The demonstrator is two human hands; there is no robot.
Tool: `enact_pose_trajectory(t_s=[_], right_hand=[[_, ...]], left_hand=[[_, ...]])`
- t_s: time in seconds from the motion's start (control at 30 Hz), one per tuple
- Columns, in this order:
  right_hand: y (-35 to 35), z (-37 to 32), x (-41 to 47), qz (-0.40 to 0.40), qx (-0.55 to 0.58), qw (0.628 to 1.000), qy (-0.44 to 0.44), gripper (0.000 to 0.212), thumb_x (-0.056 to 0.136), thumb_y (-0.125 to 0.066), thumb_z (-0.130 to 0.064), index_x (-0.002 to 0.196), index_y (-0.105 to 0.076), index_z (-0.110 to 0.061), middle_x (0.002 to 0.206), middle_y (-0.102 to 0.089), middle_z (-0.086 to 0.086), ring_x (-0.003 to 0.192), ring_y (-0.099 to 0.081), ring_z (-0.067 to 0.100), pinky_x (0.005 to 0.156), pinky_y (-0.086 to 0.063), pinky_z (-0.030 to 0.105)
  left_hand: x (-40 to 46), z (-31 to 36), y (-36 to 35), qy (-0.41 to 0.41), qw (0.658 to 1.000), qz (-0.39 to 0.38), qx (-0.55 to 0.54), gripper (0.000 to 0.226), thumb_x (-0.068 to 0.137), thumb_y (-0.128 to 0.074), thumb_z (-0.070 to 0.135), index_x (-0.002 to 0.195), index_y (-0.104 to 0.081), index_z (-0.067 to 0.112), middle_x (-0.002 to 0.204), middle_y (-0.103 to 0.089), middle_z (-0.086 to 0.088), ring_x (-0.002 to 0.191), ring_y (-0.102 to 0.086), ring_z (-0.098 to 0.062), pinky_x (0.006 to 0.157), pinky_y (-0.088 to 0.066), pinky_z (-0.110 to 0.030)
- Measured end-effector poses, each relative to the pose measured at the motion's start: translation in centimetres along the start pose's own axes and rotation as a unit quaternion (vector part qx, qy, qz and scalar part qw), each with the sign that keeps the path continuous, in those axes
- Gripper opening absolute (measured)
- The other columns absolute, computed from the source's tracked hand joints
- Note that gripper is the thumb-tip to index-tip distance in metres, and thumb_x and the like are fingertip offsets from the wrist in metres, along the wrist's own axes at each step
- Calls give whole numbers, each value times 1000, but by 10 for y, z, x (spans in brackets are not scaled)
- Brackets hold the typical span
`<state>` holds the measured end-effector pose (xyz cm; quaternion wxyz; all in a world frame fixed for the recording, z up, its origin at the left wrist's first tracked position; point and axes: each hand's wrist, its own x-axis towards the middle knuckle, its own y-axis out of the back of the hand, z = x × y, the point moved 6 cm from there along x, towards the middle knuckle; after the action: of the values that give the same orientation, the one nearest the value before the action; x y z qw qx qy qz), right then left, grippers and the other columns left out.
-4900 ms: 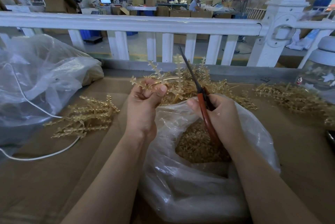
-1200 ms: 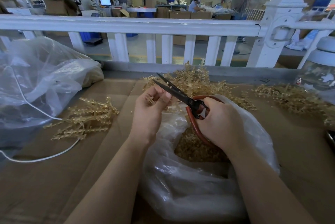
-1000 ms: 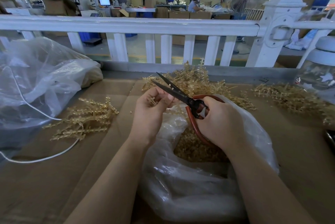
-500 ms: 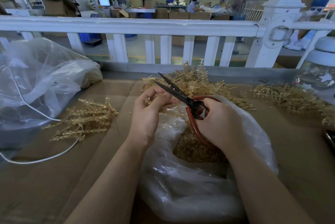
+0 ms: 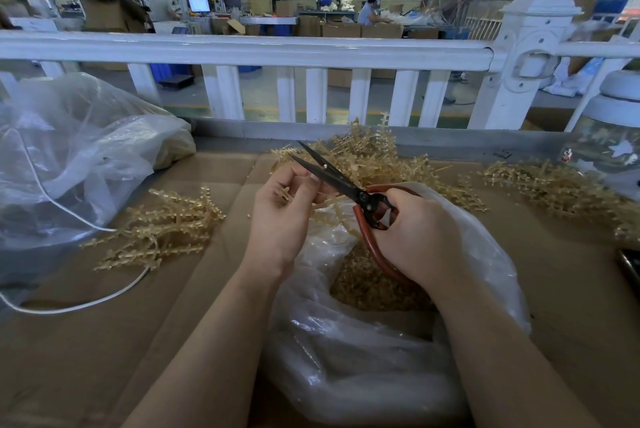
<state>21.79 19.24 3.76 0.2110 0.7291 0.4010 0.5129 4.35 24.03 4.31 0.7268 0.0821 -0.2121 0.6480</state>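
Cardboard sheeting [image 5: 104, 341] covers the bench, with a white railing [image 5: 242, 49] along its far edge at 12 o'clock and a factory floor beyond.

Left hand [image 5: 280, 216]: fingers and thumb are pinched together on a small gold plastic sprig [image 5: 285, 192], held above the bench just past the mouth of the clear bag [image 5: 363, 365]. Most of the sprig is hidden inside my grip.

Right hand [image 5: 415, 237]: clamped through the red loop handles of the scissors [image 5: 362, 196]. The dark blades point to 10 o'clock and stand slightly apart, their inner edges just beside my left fingertips. Whether steel touches the sprig, I cannot tell.

The clear bag lies on the bench at 6 o'clock, under both wrists, its mouth open on a heap of cut gold pieces [image 5: 367, 289].

Loose gold sprigs lie in three lots: one at 9 o'clock [image 5: 162, 223], one at 12 o'clock behind the blades [image 5: 377, 157], one at 3 o'clock [image 5: 554, 185]. A large crumpled plastic sack [image 5: 69, 157] sits at 10 o'clock, and a white cord [image 5: 79, 303] runs from it across the cardboard.
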Motion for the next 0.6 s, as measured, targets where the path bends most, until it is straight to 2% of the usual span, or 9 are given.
enact_pose_trajectory(t_s=[0.1,0.17,0.27,0.37,0.47,0.53,0.6], right_hand=[[0,-2,-1,2,5,1000,2,53,81,-36,-75,83,-65,-31,67,-61,-19,58,-53,-5,52,-36,7],[2,-4,-2,9,1,1000,8,44,83,-39,-72,76,-58,-33,60,-53,-21,52,-48,-6,46,-31,7],[4,-7,-2,13,7,1000,12,38,84,-42,-69,70,-50,-35,56,-46,-23,49,-46,-5,44,-31,10],[5,-9,-2,18,30,999,14,34,84,-45,-67,66,-43,-38,55,-43,-26,48,-46,-5,46,-37,10],[5,-9,-2,20,31,999,9,34,83,-47,-67,65,-43,-38,55,-43,-25,49,-46,-5,47,-39,10],[4,-7,-2,21,27,999,8,36,83,-46,-68,64,-44,-37,54,-46,-23,49,-47,-3,44,-34,11],[4,-6,-3,25,27,999,9,37,82,-45,-68,67,-51,-35,57,-47,-24,51,-47,-6,46,-31,7]], left_hand=[[0,0,-2,-6,1000,-6,-9,12,98,-56,6,93,-66,8,76,-67,4,74,-60,-9,77,-51,-25],[0,0,-3,-9,1000,-11,-14,11,98,-55,7,94,-66,9,76,-67,6,73,-60,-8,77,-50,-24],[0,0,-3,-15,999,-19,-21,12,99,-55,9,94,-66,12,76,-68,9,74,-60,-6,77,-50,-22],[-1,1,-6,-25,999,-32,-21,13,99,-55,10,93,-65,13,76,-66,11,75,-60,-6,77,-50,-21],[-2,0,-6,-28,999,-35,-20,12,99,-55,12,94,-66,15,77,-67,10,76,-61,-6,76,-49,-19],[-1,0,-6,-27,999,-35,-16,12,99,-56,13,94,-66,16,78,-68,9,77,-61,-7,76,-49,-18],[-1,0,-5,-27,999,-34,-13,13,99,-56,13,93,-67,17,78,-68,9,77,-62,-6,76,-49,-18]])
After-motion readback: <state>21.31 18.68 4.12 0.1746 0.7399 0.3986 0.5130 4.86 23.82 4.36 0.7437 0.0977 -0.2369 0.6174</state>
